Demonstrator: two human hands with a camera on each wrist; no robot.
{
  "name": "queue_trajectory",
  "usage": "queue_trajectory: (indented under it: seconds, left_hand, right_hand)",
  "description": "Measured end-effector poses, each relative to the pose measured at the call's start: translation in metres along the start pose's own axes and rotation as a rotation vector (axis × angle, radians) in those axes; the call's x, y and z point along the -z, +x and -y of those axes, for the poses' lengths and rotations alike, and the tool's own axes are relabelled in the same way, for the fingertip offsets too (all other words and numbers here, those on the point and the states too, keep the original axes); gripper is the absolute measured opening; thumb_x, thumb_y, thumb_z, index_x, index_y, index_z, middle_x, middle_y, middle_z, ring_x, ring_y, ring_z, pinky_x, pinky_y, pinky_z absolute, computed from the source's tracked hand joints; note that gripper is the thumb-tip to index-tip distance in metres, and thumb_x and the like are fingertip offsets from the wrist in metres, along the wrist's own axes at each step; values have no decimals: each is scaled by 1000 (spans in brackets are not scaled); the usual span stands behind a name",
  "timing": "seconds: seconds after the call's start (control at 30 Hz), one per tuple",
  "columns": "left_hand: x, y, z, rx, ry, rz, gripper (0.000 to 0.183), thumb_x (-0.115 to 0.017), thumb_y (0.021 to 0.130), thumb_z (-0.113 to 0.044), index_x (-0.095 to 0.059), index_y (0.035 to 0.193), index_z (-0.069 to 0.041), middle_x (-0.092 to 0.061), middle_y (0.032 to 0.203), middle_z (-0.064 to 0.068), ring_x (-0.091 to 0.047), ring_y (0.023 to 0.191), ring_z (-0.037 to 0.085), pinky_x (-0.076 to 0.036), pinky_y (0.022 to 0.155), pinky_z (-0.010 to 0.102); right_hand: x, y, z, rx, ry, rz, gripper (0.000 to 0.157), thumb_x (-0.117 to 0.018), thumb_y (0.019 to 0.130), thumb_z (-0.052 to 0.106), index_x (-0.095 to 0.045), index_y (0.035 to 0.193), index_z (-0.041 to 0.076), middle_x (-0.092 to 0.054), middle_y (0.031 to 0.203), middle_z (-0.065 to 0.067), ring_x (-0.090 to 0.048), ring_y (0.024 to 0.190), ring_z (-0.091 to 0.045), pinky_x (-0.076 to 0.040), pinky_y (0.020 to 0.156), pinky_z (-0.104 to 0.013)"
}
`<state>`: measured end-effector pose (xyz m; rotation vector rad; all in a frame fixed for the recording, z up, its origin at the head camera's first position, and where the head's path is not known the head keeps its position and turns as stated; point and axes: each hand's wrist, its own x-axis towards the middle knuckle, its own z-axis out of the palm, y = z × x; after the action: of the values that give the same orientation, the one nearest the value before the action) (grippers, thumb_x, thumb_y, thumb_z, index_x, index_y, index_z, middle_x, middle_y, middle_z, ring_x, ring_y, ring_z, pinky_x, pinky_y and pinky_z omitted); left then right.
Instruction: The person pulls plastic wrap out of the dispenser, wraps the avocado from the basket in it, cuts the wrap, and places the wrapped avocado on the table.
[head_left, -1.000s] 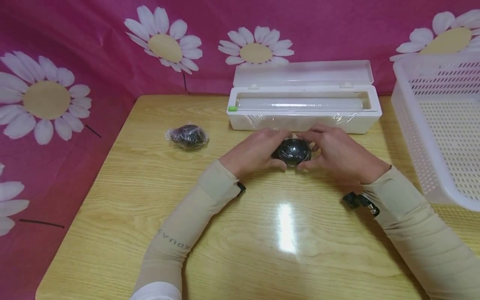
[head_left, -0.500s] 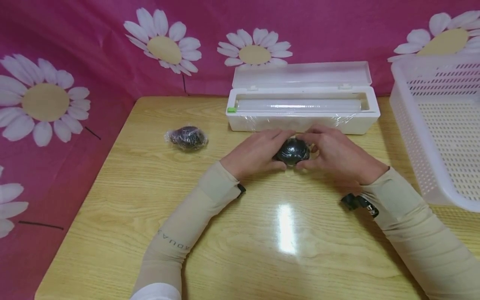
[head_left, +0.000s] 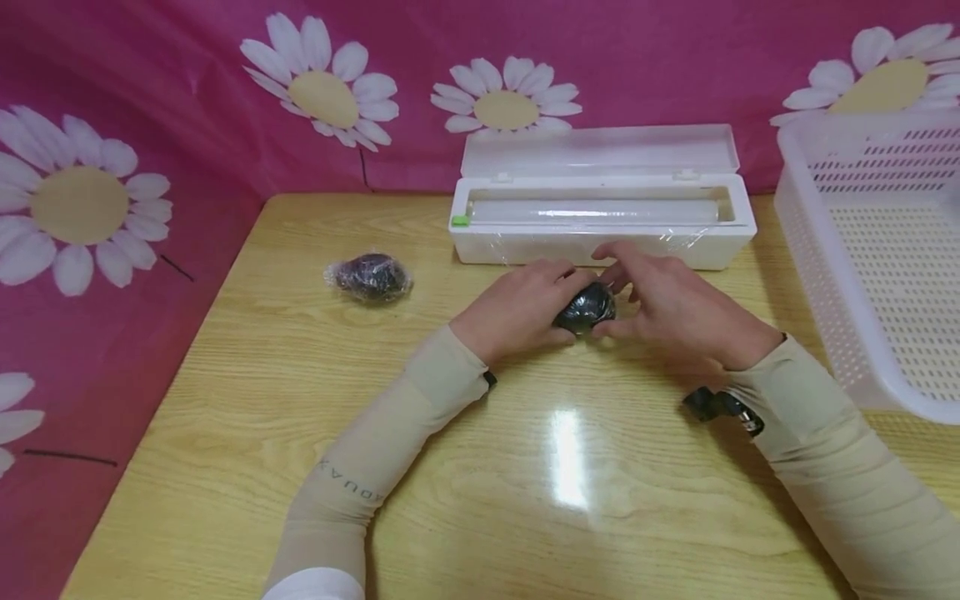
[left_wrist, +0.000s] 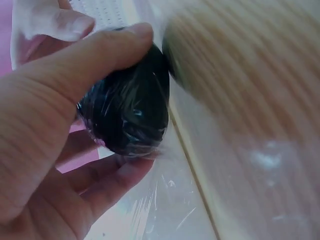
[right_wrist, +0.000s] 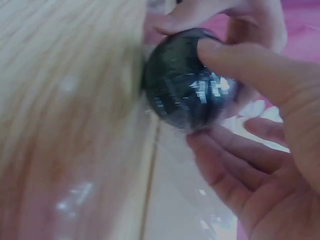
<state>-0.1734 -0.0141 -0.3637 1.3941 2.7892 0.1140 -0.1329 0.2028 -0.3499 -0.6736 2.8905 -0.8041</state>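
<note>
On the table, close before the white cling film box, sits a dark egg-shaped fruit wrapped in cling film (head_left: 587, 308). My left hand (head_left: 521, 307) grips it from the left, thumb on the near side and fingers around the far side. From the right, my right hand (head_left: 671, 308) holds it between thumb and fingers, the index finger raised. Glossy film folds show on the dark fruit (left_wrist: 131, 107) in the left wrist view. In the right wrist view, the right thumb (right_wrist: 215, 52) lies on the wrapped fruit (right_wrist: 185, 82) and fingertips meet its lower edge.
The cling film box (head_left: 600, 247) stands open at the back with a film roll (head_left: 592, 210) inside and a green slider at its left end. A second wrapped dark fruit (head_left: 372, 277) lies to the left. At right stands a white perforated basket (head_left: 832, 275).
Both hands stay around the wrapped fruit, which has turned and tilted slightly. My right index finger has lifted away from its top. The second fruit, box and basket stay put.
</note>
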Motion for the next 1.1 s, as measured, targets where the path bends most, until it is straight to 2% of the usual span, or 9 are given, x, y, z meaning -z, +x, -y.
queue_trajectory:
  seconds: [0.17,0.33,0.43,0.57,0.7,0.83,1.0,1.1]
  left_hand:
    - [0,2,2,-6,-2,-33,75,-78,90,-48,-48,153,-21,-43,156,5,-51,137,19,-50,114,36]
    - [2,4,4,-24,-4,-21,77,-78,91,-46,-46,155,-16,-48,149,3,-54,132,18,-48,115,34]
    - [2,2,7,-14,-29,-21,79,-79,91,-43,-41,155,-16,-52,145,2,-57,129,17,-49,113,33]
    - [1,0,13,-3,-50,-45,69,-79,91,-40,-43,145,-18,-58,135,0,-62,118,16,-54,104,32]
    - [-1,1,14,12,-49,-59,67,-77,93,-41,-46,147,-18,-54,143,4,-65,117,19,-56,101,34]
    - [-2,1,14,43,-47,-102,69,-75,94,-40,-45,154,-25,-45,152,10,-66,114,23,-59,97,36]
    - [-5,1,15,36,55,-173,63,-72,96,-45,-50,151,-27,-55,137,8,-57,120,24,-50,107,35]
    - [-5,0,16,25,99,-192,61,-70,96,-48,-52,150,-25,-58,135,7,-52,126,24,-42,113,35]
  right_hand:
    - [8,-1,4,47,-54,15,57,-80,91,32,-55,139,13,-72,123,-10,-69,113,-28,-58,90,-50]
    - [18,1,11,64,-117,-71,45,-71,98,27,-57,136,8,-72,122,-15,-71,110,-33,-57,90,-54]
    - [23,6,17,72,-148,-144,43,-69,99,25,-57,136,6,-74,118,-15,-73,106,-32,-57,86,-53]
    - [25,13,23,100,-168,-212,35,-69,98,20,-61,129,6,-77,110,-12,-75,99,-29,-57,78,-47]
    - [26,21,24,125,-169,-231,26,-70,97,20,-69,120,7,-77,106,-13,-74,95,-29,-55,74,-44]
    - [28,29,26,145,-163,-246,21,-70,96,20,-73,113,9,-77,104,-13,-73,93,-30,-52,71,-42]
    - [30,34,29,144,-167,-254,17,-69,96,20,-74,110,10,-78,104,-12,-74,92,-29,-52,72,-42]
    - [31,35,29,134,-172,-254,16,-69,97,19,-75,109,9,-78,103,-13,-74,93,-30,-52,72,-43]
